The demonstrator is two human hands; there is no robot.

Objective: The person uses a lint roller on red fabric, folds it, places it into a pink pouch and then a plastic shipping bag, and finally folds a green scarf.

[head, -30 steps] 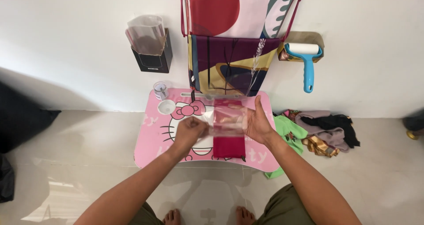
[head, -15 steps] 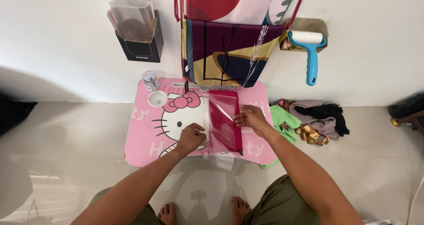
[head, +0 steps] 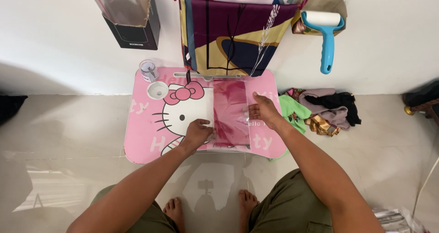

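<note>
While clear bag (head: 232, 119) holds maroon cloth (head: 228, 106); both hands (head: 197, 133) press it flat.

The picture is bright and clear, with soft daylight that fills the whole room. The white wall (head: 68, 64) looks almost glowing. A wide grey shadow lies along the bottom of the wall on the far left side. The shiny floor (head: 64, 137) works like a mirror: it shows pale shapes of the pink table (head: 146, 146) and faint, wavy bright patches. A soft shadow sits under the table's near edge. The clear plastic wrap over the dark red cloth (head: 231, 114) has small white shiny spots. The middle is sharp. Near the edges, things bend and stretch a little, and the arms look extra long.
</note>
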